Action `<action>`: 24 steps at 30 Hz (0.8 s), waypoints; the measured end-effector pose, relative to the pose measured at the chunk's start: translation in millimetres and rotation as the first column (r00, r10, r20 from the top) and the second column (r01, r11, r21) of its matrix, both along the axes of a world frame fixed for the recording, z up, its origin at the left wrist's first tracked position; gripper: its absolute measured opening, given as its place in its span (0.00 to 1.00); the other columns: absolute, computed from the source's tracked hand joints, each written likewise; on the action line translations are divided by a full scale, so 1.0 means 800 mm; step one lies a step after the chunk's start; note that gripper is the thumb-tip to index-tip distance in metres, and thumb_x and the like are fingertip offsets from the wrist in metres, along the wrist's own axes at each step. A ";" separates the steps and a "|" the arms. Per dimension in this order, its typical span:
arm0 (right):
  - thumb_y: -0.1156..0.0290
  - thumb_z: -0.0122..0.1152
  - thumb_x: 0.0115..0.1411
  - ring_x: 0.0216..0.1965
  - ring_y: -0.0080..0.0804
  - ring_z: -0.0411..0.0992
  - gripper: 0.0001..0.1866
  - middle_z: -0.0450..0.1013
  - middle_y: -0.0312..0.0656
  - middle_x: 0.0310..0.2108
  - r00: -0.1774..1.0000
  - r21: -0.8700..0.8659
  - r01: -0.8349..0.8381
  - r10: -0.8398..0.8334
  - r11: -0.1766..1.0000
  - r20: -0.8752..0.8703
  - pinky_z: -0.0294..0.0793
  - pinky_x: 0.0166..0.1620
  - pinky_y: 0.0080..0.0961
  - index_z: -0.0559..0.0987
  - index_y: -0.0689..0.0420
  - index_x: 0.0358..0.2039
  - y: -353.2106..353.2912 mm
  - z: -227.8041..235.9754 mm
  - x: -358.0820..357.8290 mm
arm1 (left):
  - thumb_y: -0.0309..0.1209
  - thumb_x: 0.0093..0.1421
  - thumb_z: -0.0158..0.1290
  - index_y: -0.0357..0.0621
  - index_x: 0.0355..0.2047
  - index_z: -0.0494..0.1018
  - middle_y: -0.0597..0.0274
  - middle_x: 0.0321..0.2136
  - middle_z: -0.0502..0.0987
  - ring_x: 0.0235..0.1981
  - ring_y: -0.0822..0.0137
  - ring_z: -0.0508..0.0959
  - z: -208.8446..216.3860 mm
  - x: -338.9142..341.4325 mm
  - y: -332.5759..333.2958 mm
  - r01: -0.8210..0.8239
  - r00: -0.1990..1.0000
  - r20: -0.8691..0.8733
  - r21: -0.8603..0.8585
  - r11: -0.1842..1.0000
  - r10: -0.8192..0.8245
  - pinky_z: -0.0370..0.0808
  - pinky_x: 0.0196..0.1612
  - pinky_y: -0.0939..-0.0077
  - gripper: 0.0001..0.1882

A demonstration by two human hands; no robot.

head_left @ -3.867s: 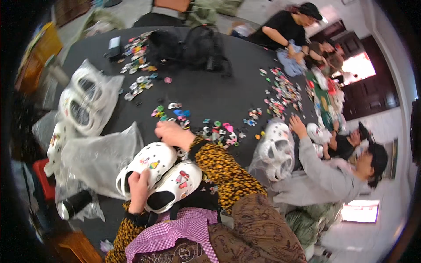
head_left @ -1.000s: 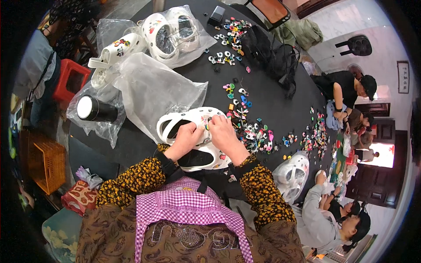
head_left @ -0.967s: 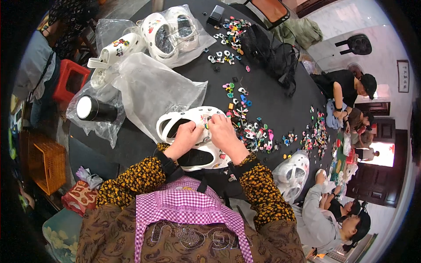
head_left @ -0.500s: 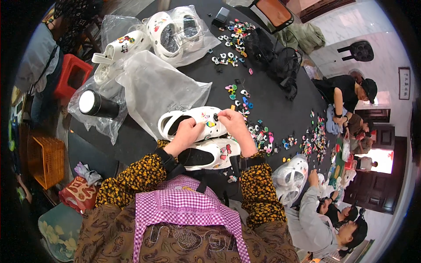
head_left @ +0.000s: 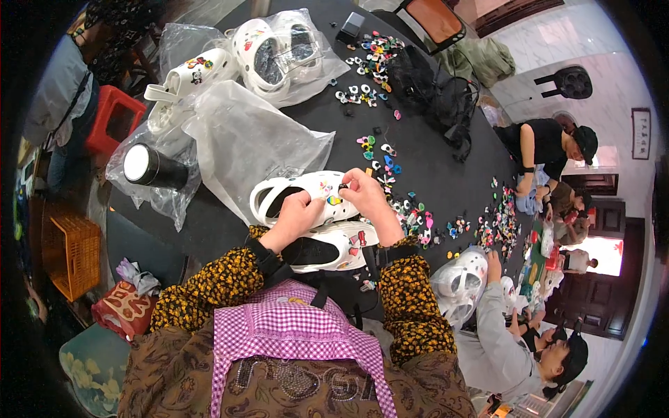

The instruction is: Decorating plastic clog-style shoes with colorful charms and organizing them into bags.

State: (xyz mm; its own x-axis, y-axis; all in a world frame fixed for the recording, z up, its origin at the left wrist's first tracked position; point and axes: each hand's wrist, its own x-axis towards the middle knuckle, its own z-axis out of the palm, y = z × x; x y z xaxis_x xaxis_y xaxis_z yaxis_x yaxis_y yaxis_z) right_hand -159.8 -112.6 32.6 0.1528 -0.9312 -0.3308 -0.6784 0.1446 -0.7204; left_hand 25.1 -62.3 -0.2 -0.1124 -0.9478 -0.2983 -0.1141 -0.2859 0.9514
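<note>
Over the last half-second, the right hand point(head_left: 369, 198) has edged closer to the white clog point(head_left: 316, 182) at centre, narrowly pinching a small dark shoe charm point(head_left: 342, 187) at its two o'clock; work seems focused there. The left hand point(head_left: 294, 219) grips the clog.

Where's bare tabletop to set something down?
Largest patch: mid black table, bordered by the black bag and scattered shoe charms. Smaller: between the black tumbler and left sleeve. Crowded: right of the right hand, with shoe charms; upper left, bagged white clogs.
</note>
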 end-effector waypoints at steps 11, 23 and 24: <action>0.79 0.60 0.51 0.26 0.17 0.69 0.07 0.72 0.34 0.25 0.819 0.008 0.483 -0.455 0.876 0.350 0.68 0.31 0.14 0.73 0.61 0.32 0.049 -0.010 -0.074 | 0.34 0.55 0.53 0.29 0.31 0.75 0.54 0.23 0.78 0.25 0.71 0.76 -0.009 -0.003 0.005 -0.026 0.989 -0.146 0.018 1.000 0.028 0.72 0.31 0.73 0.16; 0.76 0.59 0.52 0.33 0.25 0.74 0.11 0.77 0.42 0.31 0.706 -0.232 0.707 -0.682 0.668 0.191 0.72 0.38 0.21 0.78 0.65 0.38 0.123 -0.069 -0.188 | 0.33 0.56 0.52 0.29 0.27 0.73 0.68 0.17 0.72 0.19 0.79 0.68 -0.011 -0.001 0.001 0.001 0.982 -0.188 0.025 1.000 0.004 0.65 0.22 0.78 0.14; 0.75 0.60 0.52 0.33 0.26 0.74 0.12 0.77 0.42 0.31 0.641 -0.154 0.766 -0.721 0.624 0.265 0.72 0.38 0.22 0.78 0.64 0.38 0.132 -0.075 -0.195 | 0.32 0.57 0.52 0.30 0.27 0.73 0.68 0.17 0.72 0.19 0.79 0.67 -0.011 -0.002 0.000 0.016 0.988 -0.154 0.080 0.997 -0.003 0.64 0.21 0.79 0.13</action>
